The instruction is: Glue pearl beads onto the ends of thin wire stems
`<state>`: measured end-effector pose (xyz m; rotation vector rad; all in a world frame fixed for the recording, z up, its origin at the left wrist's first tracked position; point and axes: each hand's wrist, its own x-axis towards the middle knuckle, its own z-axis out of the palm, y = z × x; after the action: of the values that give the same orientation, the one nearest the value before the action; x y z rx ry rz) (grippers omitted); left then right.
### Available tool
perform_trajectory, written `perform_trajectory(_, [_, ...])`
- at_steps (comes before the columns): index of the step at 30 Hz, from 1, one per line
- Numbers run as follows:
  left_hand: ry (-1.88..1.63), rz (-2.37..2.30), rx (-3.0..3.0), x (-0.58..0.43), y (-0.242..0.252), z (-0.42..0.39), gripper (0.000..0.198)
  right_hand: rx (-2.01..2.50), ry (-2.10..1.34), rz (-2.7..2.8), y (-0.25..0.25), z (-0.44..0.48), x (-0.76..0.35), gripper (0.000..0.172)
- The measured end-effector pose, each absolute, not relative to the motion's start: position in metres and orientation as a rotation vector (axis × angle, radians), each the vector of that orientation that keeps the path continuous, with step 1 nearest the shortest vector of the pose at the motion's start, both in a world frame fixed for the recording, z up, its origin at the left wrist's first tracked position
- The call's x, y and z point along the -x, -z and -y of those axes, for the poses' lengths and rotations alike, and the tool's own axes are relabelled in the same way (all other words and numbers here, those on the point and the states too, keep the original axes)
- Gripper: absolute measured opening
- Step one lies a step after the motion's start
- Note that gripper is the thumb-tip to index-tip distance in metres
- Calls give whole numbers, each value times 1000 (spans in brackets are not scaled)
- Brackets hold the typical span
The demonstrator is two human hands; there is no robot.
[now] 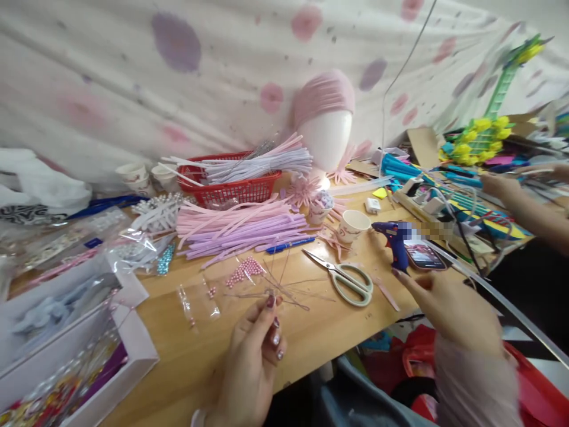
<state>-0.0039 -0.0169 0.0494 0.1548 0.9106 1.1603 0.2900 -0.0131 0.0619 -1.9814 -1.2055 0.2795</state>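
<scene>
My left hand (255,350) is at the front of the table, thumb and fingers pinched on a small bundle of thin wires (284,290) that fan out over the tabletop. Whatever sits right at the fingertips is too small to make out. My right hand (448,308), slightly blurred, is stretched toward a blue glue gun (399,249), with its foremost digit at the foot of the handle. Its other fingers are partly hidden. Between both hands lie scissors (355,284) with pale handles. Pink beads (246,271) are heaped beside clear small bags (195,302).
Behind are pink and purple pipe cleaners (240,228), a red basket (226,190), a paper cup (354,224) and a head form (326,130). White boxes (137,344) stand left. A phone (424,255) and cables lie right, where another person's hand (502,187) works.
</scene>
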Motion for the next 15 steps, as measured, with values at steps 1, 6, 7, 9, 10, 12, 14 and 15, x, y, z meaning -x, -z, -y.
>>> perform_trajectory(1, [-1161, -902, -134, 1, -49, 17, 43, 2036, -295, 1361, -65, 23, -276, 43])
perform_trajectory(6, [-1181, -864, -79, -16, -48, 22, 43, 1465, -744, 1577, -72, 16, -184, 24])
perform_trajectory(7, [-1192, -858, -71, -21, -48, 24, 42, 1361, -818, 1542, -71, 8, -169, 23])
perform_trajectory(9, [-1214, -841, -59, -29, -49, 27, 40, 1235, -873, 1446, -68, -7, -145, 22])
perform_trajectory(10, [-1224, -833, -53, -33, -50, 28, 39, 1197, -904, 1392, -67, -11, -138, 22])
perform_trajectory(12, [-1238, -826, -25, -38, -50, 29, 41, 1149, -985, 1283, -64, -15, -129, 23])
perform_trajectory(14, [-1245, -835, 5, -41, -49, 29, 45, 1118, -1073, 1198, -62, -14, -126, 25])
perform_trajectory(15, [-1247, -842, 12, -42, -48, 29, 47, 1110, -1098, 1171, -62, -13, -126, 26])
